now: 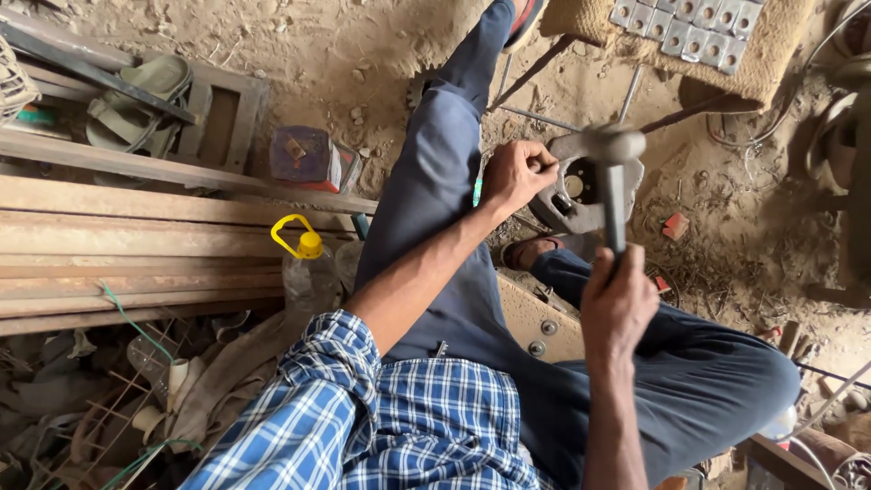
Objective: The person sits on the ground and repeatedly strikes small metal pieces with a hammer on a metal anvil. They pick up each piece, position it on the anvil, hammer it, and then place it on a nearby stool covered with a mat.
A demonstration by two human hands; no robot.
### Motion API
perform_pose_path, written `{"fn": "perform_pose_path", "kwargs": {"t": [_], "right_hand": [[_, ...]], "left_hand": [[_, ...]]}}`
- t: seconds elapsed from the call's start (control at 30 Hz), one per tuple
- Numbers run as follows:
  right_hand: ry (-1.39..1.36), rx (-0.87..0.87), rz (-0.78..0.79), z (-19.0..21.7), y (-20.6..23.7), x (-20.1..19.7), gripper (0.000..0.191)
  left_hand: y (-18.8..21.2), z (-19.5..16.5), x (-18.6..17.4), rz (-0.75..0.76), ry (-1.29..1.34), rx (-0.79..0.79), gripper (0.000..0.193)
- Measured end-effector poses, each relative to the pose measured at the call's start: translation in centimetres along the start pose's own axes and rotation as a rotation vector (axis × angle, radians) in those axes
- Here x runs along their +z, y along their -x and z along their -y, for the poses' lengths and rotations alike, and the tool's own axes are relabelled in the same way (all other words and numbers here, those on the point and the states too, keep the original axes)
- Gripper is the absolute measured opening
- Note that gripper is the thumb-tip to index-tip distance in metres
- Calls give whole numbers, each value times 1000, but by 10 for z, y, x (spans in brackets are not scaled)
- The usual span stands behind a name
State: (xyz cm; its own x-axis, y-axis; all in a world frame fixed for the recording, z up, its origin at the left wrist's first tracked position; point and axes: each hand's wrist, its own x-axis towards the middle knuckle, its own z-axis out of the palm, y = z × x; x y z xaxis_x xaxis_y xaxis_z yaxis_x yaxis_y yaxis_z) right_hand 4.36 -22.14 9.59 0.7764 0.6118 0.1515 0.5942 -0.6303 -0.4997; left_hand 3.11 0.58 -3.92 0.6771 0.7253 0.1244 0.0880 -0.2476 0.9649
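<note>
Floor: sandy dirt, planks lying left.
Left hand: fingers pinching something small against metal part.
Right hand: fingers wrapping hammer handle.

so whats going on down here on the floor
A person in a blue checked shirt and dark trousers sits on a dusty workshop floor. Their right hand grips the handle of a hammer, raised above a round grey metal part. Their left hand is closed in a fist at that part's edge, seemingly holding something small against it; what it is cannot be made out. Wooden planks and a yellow-capped plastic bottle lie to the left.
</note>
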Motion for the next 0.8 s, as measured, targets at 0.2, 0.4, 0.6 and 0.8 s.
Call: {"fn": "perform_pose_path", "kwargs": {"t": [0.2,0.4,0.6,0.8], "right_hand": [[159,-49,106,-2,2,2,40],[104,-137,-81,8,4,-19,43],[149,5,82,2,-3,5,37],[349,-275,-104,3,-5,-3,33]], "left_hand": [[3,-10,-4,9,-49,-61,8],[1,-11,-7,-2,1,2,9],[-1,-10,-6,27,-2,10,9],[-1,-1,0,2,-15,17,16]]}}
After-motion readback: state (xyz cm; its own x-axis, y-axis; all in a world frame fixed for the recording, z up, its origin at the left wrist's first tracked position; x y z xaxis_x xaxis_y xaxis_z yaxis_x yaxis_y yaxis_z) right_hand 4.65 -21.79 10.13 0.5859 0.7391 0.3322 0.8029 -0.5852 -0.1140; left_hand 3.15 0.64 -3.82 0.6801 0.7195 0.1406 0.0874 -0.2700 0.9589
